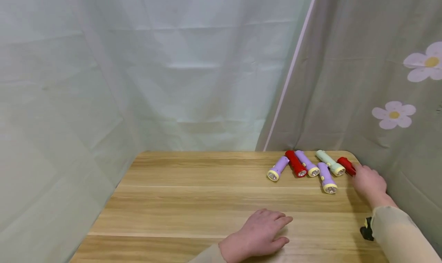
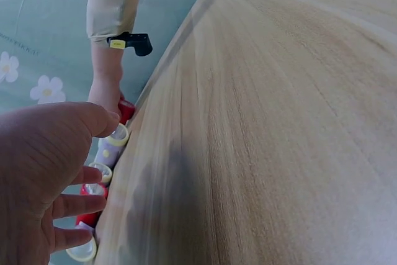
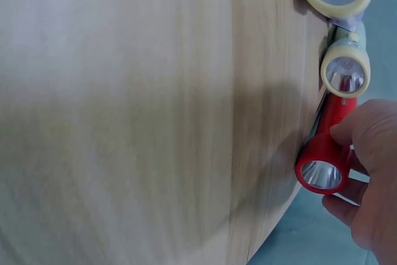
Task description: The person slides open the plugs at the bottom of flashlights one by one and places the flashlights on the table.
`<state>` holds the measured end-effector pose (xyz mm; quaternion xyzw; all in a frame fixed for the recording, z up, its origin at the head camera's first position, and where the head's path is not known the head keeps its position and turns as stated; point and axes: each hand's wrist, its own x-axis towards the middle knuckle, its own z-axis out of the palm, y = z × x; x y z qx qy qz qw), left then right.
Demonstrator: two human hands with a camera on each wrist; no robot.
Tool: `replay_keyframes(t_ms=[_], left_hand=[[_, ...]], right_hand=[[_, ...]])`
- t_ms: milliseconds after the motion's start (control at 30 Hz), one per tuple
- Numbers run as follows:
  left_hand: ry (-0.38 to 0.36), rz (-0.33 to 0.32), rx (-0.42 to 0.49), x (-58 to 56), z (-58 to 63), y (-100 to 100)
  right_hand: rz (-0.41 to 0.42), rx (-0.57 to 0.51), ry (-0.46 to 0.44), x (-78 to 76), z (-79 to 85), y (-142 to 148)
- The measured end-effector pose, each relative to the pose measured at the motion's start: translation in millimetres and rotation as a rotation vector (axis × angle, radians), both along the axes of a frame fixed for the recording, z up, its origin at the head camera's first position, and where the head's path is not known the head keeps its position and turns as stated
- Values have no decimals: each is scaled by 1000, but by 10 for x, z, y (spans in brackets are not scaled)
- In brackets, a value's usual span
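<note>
At the table's far right corner, my right hand grips a red flashlight. In the right wrist view, the thumb lies on top of that flashlight just behind its head, with fingers curled along the other side. My left hand is near the front middle, palm down and fingers loosely spread, holding nothing. Beside the gripped one lie a pale green flashlight and a purple flashlight with a cream rim. Further left are another red flashlight and two more purple ones.
A wooden table spreads under both hands. Pale curtains hang behind it, and a grey flowered curtain borders the right side close to my right arm. A small black device is at the right sleeve.
</note>
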<state>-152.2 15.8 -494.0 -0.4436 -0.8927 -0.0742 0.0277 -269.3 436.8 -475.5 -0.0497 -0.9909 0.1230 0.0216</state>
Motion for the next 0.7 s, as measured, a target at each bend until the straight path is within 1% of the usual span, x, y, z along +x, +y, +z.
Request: replay_keyframes(t_ms=[300,500,700], left_hand=[[19,-5,4,9,-1,9],[46,-8,14,20,1,0],[42,-10,15,14,3,-15]], right_hand=[[-5,16,31,146,-26,28],[-16,24,47,241,-25,5],[10,29,47,336,0,-2]])
